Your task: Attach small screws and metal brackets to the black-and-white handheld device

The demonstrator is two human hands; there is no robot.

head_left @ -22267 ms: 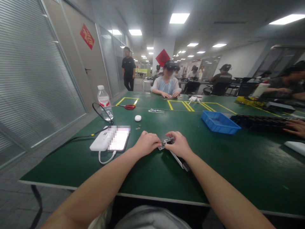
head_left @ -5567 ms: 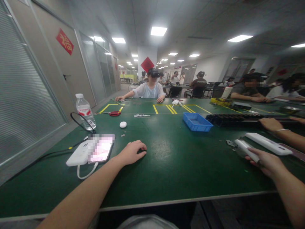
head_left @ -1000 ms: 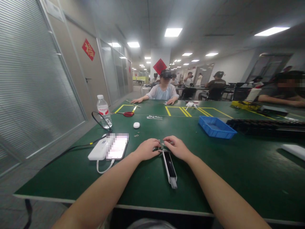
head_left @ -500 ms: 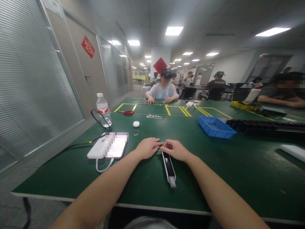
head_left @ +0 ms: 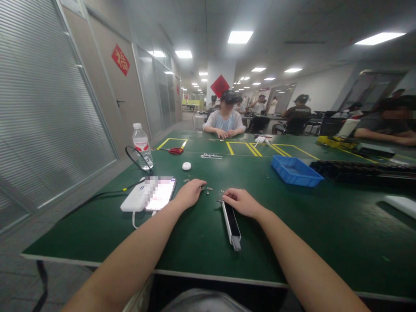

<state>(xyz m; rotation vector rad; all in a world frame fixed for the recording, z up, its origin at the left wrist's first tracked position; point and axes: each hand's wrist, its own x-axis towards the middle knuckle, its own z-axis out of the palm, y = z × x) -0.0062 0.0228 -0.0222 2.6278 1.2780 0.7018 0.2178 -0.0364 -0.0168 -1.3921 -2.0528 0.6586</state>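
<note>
My left hand (head_left: pixel 190 193) lies palm down with its fingers stretched out towards several small metal rings, perhaps nuts (head_left: pixel 208 189). Nothing shows in its grip. My right hand (head_left: pixel 242 202) is curled beside the upper end of a long white case with a black face (head_left: pixel 232 221). Its thumb is near the case's tip, and whatever its bent fingers hold, if anything, is hidden. A grey piece sticks out of the case's near end. One loose ring (head_left: pixel 222 191) lies just left of my right fingertips, and a thin metal bit (head_left: pixel 219 201) is below it.
To the left are a phone (head_left: pixel 161 195), a white power bank (head_left: pixel 132 200) with cables and a water bottle (head_left: pixel 142 149). Farther off lie a white round case (head_left: pixel 186 166), red-handled scissors (head_left: pixel 176 151) and a blue tray (head_left: pixel 296 173). A person sits across the table.
My hands have drawn apart. The left one has shifted left and slightly away from me, uncovering several rings between them. My right hand stays by the case. The person opposite has brought their hands together.
</note>
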